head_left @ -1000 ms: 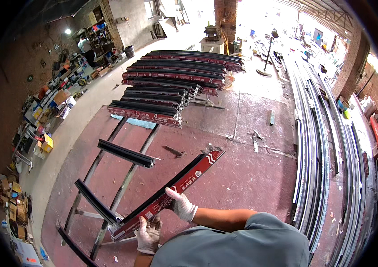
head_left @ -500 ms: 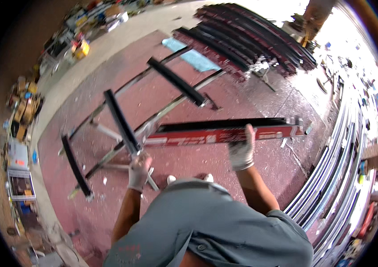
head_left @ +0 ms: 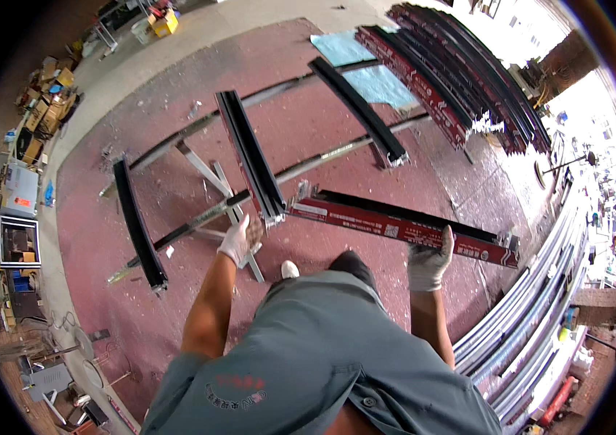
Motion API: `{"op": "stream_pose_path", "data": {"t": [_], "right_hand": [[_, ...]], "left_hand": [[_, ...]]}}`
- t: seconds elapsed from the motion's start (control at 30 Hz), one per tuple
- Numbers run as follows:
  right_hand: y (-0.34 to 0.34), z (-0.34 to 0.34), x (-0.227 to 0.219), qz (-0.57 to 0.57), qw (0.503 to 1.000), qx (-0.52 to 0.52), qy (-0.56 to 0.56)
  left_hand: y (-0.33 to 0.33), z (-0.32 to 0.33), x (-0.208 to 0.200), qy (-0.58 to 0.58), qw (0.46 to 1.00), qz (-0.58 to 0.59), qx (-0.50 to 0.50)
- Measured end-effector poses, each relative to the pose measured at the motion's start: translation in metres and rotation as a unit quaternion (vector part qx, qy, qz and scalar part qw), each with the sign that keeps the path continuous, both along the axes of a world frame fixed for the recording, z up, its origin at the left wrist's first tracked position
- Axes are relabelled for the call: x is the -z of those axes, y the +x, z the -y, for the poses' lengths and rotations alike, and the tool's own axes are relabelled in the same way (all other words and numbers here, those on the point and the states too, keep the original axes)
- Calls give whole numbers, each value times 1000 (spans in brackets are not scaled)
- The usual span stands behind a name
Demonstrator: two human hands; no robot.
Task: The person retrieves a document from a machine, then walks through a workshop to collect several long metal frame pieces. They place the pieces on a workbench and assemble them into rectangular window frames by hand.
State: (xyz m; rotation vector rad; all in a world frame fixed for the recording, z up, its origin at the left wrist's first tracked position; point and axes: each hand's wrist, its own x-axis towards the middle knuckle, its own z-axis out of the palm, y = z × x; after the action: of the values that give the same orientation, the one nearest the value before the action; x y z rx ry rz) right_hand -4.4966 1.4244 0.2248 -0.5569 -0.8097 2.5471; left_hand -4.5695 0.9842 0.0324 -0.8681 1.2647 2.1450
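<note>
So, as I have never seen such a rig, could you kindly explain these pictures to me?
There is no robot: these are a person's gloved hands, and every picture comes from a head-worn fisheye camera looking down, which bends straight edges. The right hand holds a red-and-black bar. The left hand is beside the near end of a black bar; touching or not is unclear. That bar is one of three lying across two rails. More bars lie grouped at upper right.

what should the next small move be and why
Probably bring the left hand to the free left end of the red-and-black profile: the right hand holds it alone, nearer its right end, while the left hand is beside the middle black profile.
</note>
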Motion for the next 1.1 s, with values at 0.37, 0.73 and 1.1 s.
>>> {"op": "stream_pose_path", "data": {"t": [0.37,0.73,1.1], "right_hand": [[8,10,44,92,996,19,2],[8,46,91,184,982,-11,-45],[-15,83,118,169,975,-120,-83]], "left_hand": [[-31,-27,-54,-85,994,-60,20],[-13,-17,-68,-188,962,-196,-27],[-4,5,-63,-235,931,-277,31]]}}
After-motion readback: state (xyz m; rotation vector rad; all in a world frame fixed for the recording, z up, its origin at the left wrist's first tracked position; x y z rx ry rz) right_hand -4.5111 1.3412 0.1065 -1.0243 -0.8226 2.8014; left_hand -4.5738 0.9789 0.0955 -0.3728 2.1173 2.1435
